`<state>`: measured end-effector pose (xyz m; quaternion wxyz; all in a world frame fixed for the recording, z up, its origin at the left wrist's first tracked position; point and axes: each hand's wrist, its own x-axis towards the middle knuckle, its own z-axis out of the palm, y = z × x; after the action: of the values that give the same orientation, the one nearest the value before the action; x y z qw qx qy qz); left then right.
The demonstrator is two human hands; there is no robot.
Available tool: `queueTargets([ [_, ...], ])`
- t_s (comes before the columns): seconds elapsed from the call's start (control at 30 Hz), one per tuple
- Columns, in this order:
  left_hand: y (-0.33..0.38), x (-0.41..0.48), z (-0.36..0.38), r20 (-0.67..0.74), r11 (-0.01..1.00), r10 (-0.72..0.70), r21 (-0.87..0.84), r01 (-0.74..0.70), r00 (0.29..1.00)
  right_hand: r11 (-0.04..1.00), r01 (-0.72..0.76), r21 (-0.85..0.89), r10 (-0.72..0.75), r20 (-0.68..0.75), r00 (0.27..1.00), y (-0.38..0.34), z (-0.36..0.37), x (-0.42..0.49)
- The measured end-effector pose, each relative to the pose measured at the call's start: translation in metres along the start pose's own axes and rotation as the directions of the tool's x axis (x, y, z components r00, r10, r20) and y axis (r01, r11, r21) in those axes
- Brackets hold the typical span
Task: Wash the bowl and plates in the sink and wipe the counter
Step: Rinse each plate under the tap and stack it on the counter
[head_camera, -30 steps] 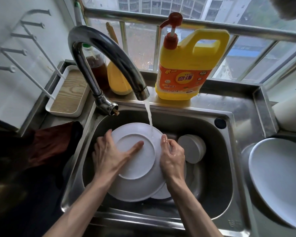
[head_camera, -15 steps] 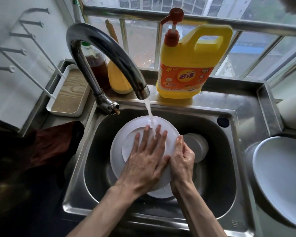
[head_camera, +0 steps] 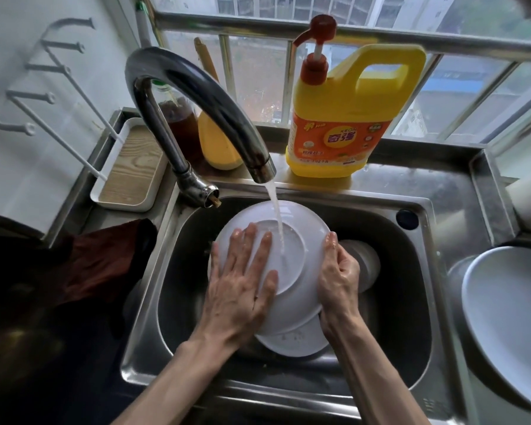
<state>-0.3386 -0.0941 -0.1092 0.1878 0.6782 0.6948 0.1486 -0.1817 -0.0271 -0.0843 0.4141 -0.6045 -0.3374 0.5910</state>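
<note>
In the sink (head_camera: 181,302), the upturned plate (head_camera: 298,271) sits tilted under the tap (head_camera: 203,96), with a 2nd plate (head_camera: 295,342) under it and the bowl (head_camera: 365,262) just beside, both probably waiting their turn. The left hand (head_camera: 239,286) was spread over the middle 0.5 s ago and has slid leftward, flat and relaxed on the base, while the right hand (head_camera: 339,277) keeps gripping the right rim. So the water (head_camera: 275,210) now hits bare base, looks like rubbing's giving way to rinsing.

Home kitchen: steel sink (head_camera: 423,271) w/ running faucet (head_camera: 196,96), dish soap jug (head_camera: 344,118), barred window (head_camera: 442,35).
</note>
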Motion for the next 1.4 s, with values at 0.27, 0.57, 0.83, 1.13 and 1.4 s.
queueTargets([
  [0.27,0.020,0.027,-0.001,-0.050,0.995,-0.097,0.010,0.098,0.994,0.999,0.033,-0.015,-0.032,0.022,0.999,-0.007,0.004,-0.001],
  [0.57,0.014,0.053,-0.003,-0.306,0.930,-0.360,-0.188,0.315,0.881,0.996,0.039,-0.082,-0.030,0.109,0.994,0.008,0.023,-0.032],
  [0.83,-0.040,0.041,-0.016,-0.165,0.880,-0.411,-0.328,0.343,0.897,0.999,0.010,-0.039,-0.008,0.049,0.999,-0.001,0.005,-0.017],
  [1.13,-0.050,0.028,-0.009,0.072,0.315,-0.827,-0.761,0.567,0.557,1.000,-0.019,-0.014,0.020,0.047,0.999,0.003,0.008,-0.016],
  [1.4,-0.029,0.019,0.010,0.207,0.100,-0.874,-0.809,0.580,0.440,1.000,0.027,-0.015,-0.028,-0.091,0.995,0.018,0.011,-0.020],
])
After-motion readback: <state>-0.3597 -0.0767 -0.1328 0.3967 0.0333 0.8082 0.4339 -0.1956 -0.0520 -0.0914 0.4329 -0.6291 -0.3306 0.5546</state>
